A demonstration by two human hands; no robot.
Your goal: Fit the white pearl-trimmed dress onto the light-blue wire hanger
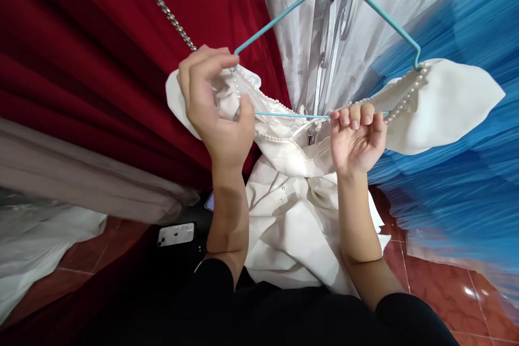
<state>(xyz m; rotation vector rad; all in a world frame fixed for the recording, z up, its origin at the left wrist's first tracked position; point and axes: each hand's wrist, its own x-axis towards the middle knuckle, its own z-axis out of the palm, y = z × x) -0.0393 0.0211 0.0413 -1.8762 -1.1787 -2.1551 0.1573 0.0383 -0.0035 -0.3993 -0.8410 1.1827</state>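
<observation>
A white dress (279,216) with pearl trim along its neckline hangs on a light-blue clothes hanger (377,8). My left hand (219,102) curls round the dress's left shoulder at the hanger's corner. Its thumb lies near the hanger's lower bar, with white cloth and pearls between thumb and fingers. My right hand (357,138), palm toward me, has its fingers hooked over the right part of that bar. Beyond it, the hanger's right end sits inside the pearl-edged right shoulder. Below my hands the skirt falls in loose folds.
Dark red cloth (101,54) hangs on the left, with a sparkling chain (162,5) before it. Blue tulle (458,135) fills the right, and white sheer fabric (287,21) hangs behind. A phone (176,234) lies low left on a black surface. Red tiles (441,292) cover the floor.
</observation>
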